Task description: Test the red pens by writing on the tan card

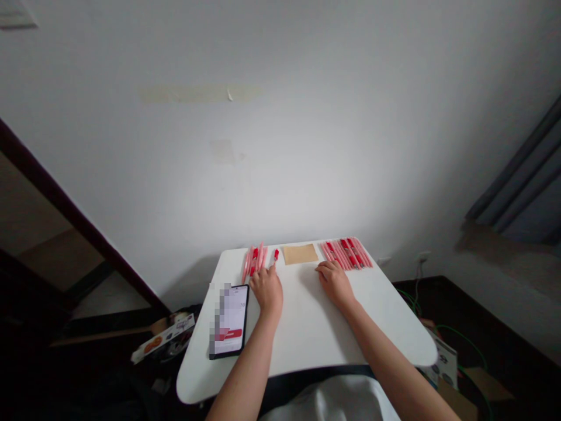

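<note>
My left hand is over the left part of the white table, its fingers closed at the lower end of a single red pen. Just beyond it lies a small bunch of pink and red pens, partly covered by my fingers. My right hand rests on the table with loosely bent fingers and nothing visible in them. In front of that hand is a wide row of similar pink and red pens. A flat brown piece of paper lies between the two groups.
A phone with a lit screen lies at the left of the white table. The table's far edge is close to a pale wall. Boxes and green cable are on the floor at the right.
</note>
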The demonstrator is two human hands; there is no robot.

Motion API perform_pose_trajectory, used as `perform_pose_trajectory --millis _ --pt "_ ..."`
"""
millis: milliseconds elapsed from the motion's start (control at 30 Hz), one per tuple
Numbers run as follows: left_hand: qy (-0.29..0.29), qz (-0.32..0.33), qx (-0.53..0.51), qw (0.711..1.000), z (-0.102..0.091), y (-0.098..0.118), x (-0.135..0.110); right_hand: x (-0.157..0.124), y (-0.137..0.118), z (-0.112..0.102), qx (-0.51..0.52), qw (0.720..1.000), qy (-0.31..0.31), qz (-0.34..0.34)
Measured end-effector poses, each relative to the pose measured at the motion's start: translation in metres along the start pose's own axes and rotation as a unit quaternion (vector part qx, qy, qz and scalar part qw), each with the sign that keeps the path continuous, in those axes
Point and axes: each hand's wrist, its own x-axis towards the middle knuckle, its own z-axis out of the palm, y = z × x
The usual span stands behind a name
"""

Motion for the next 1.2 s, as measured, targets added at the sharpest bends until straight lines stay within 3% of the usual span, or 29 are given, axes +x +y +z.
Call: perform_pose_trajectory --millis 333,733,1200 --pt "0.037 0.045 -0.107 0.993 0.004 -0.001 0.002 -0.001 0.002 0.002 0.021 0.999 0.021 0.016" --pt "0.001 0.117 -0.265 0.957 0.009 0.006 -0.002 -0.001 0.003 0.001 0.015 0.998 0.056 0.001" --pt "-0.058 0.132 -0.299 0.943 0.009 0.01 -0.003 -0.001 0.004 0.004 0.034 0.998 0.059 0.013"
